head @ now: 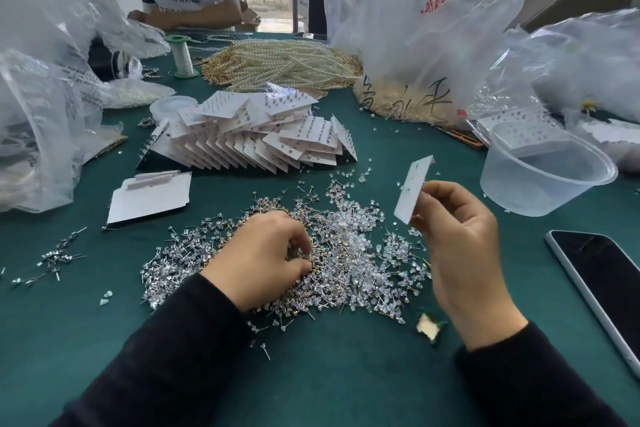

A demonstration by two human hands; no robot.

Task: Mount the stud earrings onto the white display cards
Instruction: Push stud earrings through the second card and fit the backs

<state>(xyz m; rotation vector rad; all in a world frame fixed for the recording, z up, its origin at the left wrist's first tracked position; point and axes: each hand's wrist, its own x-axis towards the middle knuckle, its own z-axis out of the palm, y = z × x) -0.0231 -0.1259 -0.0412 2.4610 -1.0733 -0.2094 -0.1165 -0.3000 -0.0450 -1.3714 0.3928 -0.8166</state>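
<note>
Stud earrings (pixel 346 253): clear stones on thin metal posts, heaped loose on green tabletop (pixel 311 378). Left hand (pixel 263 256) pinches into heap, fingers curled; right hand (pixel 460 239) pinches white display card (pixel 414 189).

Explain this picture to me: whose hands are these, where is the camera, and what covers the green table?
No machine: a person wears a camera on the head, looking down at their hands. The left hand reaches with curled fingers into a pile of stud earrings on the table; whether it grips one is unclear. The right hand pinches one white card, held up. Around lie a stack of filled cards, blank cards, a clear tub, a phone, pearl strings and plastic bags.
</note>
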